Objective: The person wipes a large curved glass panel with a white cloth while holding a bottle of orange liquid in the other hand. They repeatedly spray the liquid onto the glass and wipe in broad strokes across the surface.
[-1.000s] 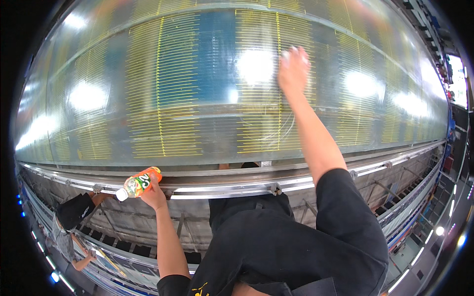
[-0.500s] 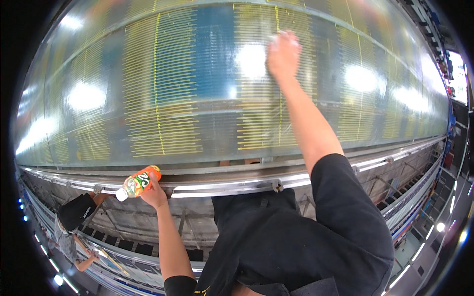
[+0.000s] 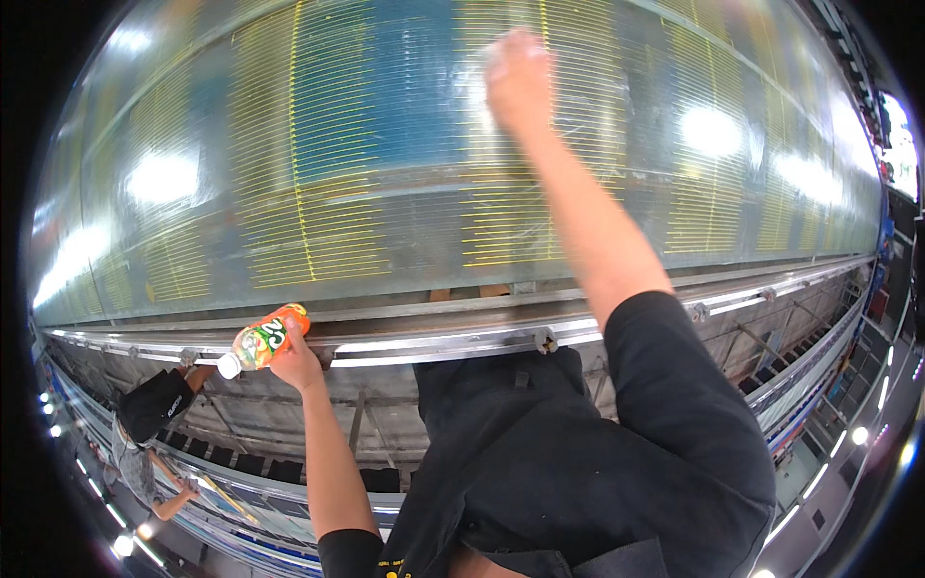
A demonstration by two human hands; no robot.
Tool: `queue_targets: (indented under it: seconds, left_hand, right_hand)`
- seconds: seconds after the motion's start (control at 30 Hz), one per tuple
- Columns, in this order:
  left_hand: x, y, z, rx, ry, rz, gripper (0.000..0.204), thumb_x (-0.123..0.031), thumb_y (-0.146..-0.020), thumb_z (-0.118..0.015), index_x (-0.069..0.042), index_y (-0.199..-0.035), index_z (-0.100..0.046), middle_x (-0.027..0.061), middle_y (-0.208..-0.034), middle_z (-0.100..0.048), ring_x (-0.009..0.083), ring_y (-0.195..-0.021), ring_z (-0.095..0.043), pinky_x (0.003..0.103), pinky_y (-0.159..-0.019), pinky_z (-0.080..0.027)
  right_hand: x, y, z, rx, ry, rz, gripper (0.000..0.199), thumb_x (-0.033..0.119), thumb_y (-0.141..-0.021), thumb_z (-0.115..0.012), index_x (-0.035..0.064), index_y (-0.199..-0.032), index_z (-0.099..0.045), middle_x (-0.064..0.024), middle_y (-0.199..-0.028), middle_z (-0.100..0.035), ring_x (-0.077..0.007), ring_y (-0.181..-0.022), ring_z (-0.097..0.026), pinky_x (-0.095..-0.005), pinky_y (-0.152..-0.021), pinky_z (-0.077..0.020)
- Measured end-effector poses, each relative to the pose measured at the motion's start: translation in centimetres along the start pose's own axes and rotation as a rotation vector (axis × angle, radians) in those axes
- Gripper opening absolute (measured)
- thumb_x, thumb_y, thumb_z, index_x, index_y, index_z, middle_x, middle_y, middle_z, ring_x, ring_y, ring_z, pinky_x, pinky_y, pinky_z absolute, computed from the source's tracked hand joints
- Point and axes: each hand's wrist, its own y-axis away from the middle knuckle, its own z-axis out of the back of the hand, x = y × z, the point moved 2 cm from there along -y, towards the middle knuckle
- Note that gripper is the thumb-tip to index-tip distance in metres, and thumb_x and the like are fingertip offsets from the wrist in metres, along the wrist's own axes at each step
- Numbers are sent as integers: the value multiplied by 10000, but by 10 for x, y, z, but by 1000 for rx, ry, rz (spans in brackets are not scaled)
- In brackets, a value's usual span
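My left hand (image 3: 297,364) grips an orange drink bottle (image 3: 262,342) with a white cap. The bottle lies tilted against a long metal rail (image 3: 453,339), cap pointing left. My right hand (image 3: 518,79) is stretched far up onto a wide sheet of taut yellow and blue threads (image 3: 337,164). It rests on or just over the threads and is blurred by motion, so its fingers are unclear. My black shirt (image 3: 568,462) fills the lower middle.
The thread sheet curves across the whole upper view, with bright lamp reflections (image 3: 159,178). Under the rail runs a grey metal frame (image 3: 241,414). Another person in dark clothes (image 3: 154,405) stands at lower left. Small lights (image 3: 853,435) line the floor at lower right.
My right hand has slid up and to the left over the thread sheet. My left hand with the bottle has stayed on the rail.
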Motion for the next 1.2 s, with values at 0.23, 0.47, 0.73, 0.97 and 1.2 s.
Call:
queue_targets:
  seconds: [0.23, 0.47, 0.73, 0.97, 1.2]
  left_hand:
    - [12, 5, 12, -10, 19, 53, 507, -360, -1011, -806, 86, -1236, -715, 170, -1237, -775, 276, -1109, -744, 408, -963, -577]
    - [10, -1, 4, 9, 41, 6, 516, -400, -1032, -780, 85, -1206, -749, 162, -1190, -798, 263, -1057, -760, 397, -925, -582]
    - [5, -3, 0, 14, 41, 37, 510, -370, -1021, -794, 92, -1227, -726, 164, -1226, -785, 264, -1085, -752, 396, -948, -580]
    - [13, 10, 13, 2, 48, 78, 532, -395, -1031, -778, 89, -1245, -723, 162, -1240, -783, 257, -1102, -750, 388, -957, -575]
    - [4, 1, 5, 1, -10, 54, 484, -354, -1015, -806, 76, -1224, -729, 156, -1227, -783, 270, -1099, -746, 396, -958, -571]
  right_hand:
    - [-7, 96, 56, 278, 15, 181, 570, 246, -1003, -610, 27, -1525, -545, -203, -1689, -426, -425, -1584, -369, -591, -1306, -277]
    - [-6, 64, 34, 186, 121, 76, 572, 240, -1058, -525, 8, -1578, -469, -223, -1681, -419, -453, -1575, -370, -584, -1295, -308]
    - [-10, 27, 35, 31, 32, 94, 599, 243, -1041, -584, -1, -1577, -475, -200, -1712, -399, -430, -1589, -359, -581, -1303, -297]
    - [-59, 119, 65, 254, -55, 173, 616, 212, -1046, -561, -12, -1604, -426, -222, -1719, -373, -442, -1603, -329, -577, -1317, -262]
    - [-31, 104, 51, 126, 107, 124, 600, 275, -1041, -560, 11, -1575, -484, -211, -1694, -414, -458, -1567, -384, -582, -1303, -298]
